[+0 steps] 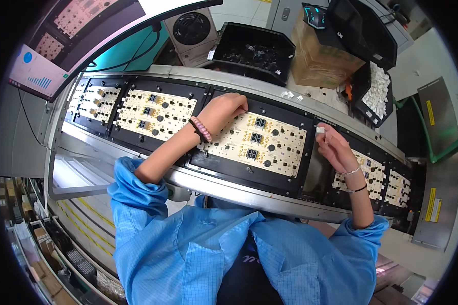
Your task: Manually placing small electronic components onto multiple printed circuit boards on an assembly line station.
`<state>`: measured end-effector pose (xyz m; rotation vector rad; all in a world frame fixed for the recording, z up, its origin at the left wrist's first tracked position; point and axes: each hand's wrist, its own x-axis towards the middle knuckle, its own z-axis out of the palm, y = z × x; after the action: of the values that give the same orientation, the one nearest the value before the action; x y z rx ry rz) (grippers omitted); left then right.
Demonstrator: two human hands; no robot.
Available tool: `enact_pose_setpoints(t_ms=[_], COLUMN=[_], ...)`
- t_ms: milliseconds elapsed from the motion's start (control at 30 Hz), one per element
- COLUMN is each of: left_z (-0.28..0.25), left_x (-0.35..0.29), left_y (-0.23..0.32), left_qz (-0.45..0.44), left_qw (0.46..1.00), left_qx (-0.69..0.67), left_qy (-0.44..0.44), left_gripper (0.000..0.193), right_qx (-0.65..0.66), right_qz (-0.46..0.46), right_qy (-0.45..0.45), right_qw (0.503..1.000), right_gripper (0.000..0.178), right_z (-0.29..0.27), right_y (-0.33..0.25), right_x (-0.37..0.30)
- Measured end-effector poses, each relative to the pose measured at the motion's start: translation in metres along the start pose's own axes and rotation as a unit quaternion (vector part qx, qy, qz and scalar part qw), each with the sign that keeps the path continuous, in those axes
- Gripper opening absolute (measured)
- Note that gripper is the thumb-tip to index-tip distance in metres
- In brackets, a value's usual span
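My left hand reaches over the far left corner of a cream circuit board set in a black carrier frame. Its fingers are bent together and point down at the board; whatever they pinch, if anything, is hidden under them. Raised beyond the board's right side, my right hand pinches a small white connector between thumb and fingertips. Black display parts, round black parts and other small components dot the board.
More boards in carriers line the conveyor, one to the left and one to the right. Behind the rail stand a black bin of dark parts, a cardboard box and a bin of white connectors. A monitor overhangs the far left.
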<state>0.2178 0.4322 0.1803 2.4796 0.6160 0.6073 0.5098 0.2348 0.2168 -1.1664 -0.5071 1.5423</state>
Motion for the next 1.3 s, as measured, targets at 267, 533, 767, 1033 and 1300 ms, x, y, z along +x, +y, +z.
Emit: enact_pose_setpoints(t_ms=[267, 533, 767, 1033, 1300], left_z=[-0.008, -0.003, 0.0, 0.002, -0.021], left_x=[-0.004, -0.009, -0.004, 0.014, 0.074], left_y=[-0.003, 0.004, 0.007, 0.016, -0.002], left_qz=[0.001, 0.055, 0.047, 0.071, 0.086], left_qw=[0.998, 0.994, 0.994, 0.985, 0.978], left_qx=[0.035, 0.089, 0.097, 0.142, 0.188], left_qy=[-0.054, -0.013, -0.02, -0.062, 0.033], left_gripper=[0.009, 0.011, 0.009, 0.009, 0.02], right_qx=[0.015, -0.097, -0.117, -0.252, -0.65], right_qz=[-0.003, -0.016, -0.008, -0.002, -0.231], right_qy=[-0.147, -0.032, -0.031, 0.046, 0.103], right_qw=[0.989, 0.995, 0.993, 0.967, 0.717], right_gripper=[0.034, 0.032, 0.03, 0.017, 0.016], right_z=[-0.039, -0.024, -0.032, -0.035, -0.026], right_y=[0.006, -0.001, 0.0, -0.002, 0.009], right_x=[0.005, 0.004, 0.006, 0.001, 0.002])
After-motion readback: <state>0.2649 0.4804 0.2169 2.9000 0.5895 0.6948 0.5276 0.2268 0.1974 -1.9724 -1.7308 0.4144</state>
